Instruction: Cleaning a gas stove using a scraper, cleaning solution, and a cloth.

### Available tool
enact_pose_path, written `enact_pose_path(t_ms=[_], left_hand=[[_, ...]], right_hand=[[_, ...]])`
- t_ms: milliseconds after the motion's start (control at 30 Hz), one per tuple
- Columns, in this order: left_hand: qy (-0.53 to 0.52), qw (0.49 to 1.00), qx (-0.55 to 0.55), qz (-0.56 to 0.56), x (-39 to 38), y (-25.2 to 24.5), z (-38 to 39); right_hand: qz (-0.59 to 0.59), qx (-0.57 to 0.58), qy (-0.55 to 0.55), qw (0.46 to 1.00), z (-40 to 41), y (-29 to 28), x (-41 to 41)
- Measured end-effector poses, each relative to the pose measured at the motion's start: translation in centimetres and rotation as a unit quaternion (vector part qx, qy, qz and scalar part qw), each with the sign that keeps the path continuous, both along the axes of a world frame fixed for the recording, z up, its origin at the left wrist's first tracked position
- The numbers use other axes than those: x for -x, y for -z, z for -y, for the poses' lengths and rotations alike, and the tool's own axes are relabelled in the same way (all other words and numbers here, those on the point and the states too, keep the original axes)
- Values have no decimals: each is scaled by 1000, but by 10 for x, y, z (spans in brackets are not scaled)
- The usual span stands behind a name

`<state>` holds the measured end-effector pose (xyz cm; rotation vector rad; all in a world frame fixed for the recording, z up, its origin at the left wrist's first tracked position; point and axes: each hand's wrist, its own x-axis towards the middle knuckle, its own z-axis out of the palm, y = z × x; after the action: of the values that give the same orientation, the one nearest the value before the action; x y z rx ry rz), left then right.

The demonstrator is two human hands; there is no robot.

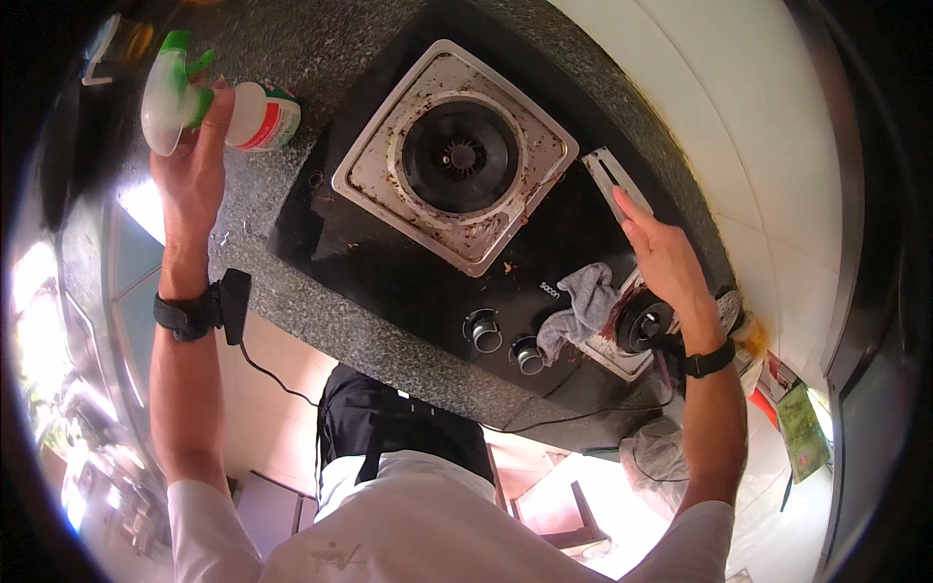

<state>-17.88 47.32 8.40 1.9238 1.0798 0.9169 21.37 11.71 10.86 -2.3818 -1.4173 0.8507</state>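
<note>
My left hand [191,164] is wrapped around the neck of a spray bottle [266,120] with a green and white trigger head, over the counter left of the hob. My right hand [660,255] holds a flat metal plate with a slot [616,182] above the right side of the black glass hob [408,280]. Rusty brown stains and grime mark the square metal burner tray [364,171] around the large burner [463,157]. Below my right hand, a grey cloth [583,310] lies bunched beside the smaller, partly hidden burner [647,324].
Two control knobs [485,331] stand up near the hob's front edge. Speckled stone counter [328,321] borders the hob, and a tiled wall [700,109] runs behind it. A thin cable [568,419] crosses the front edge. A plastic bag [652,455] hangs at lower right.
</note>
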Motion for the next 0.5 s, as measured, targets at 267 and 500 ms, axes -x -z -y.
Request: enact_pose_path(t_ms=[267,500], left_hand=[[24,999,5,21,7,5,-4],[7,999,20,34,16,27,16]], right_hand=[[66,110,-91,988,-17,-11,-46],[65,92,-115,987,-30,-7,-53]])
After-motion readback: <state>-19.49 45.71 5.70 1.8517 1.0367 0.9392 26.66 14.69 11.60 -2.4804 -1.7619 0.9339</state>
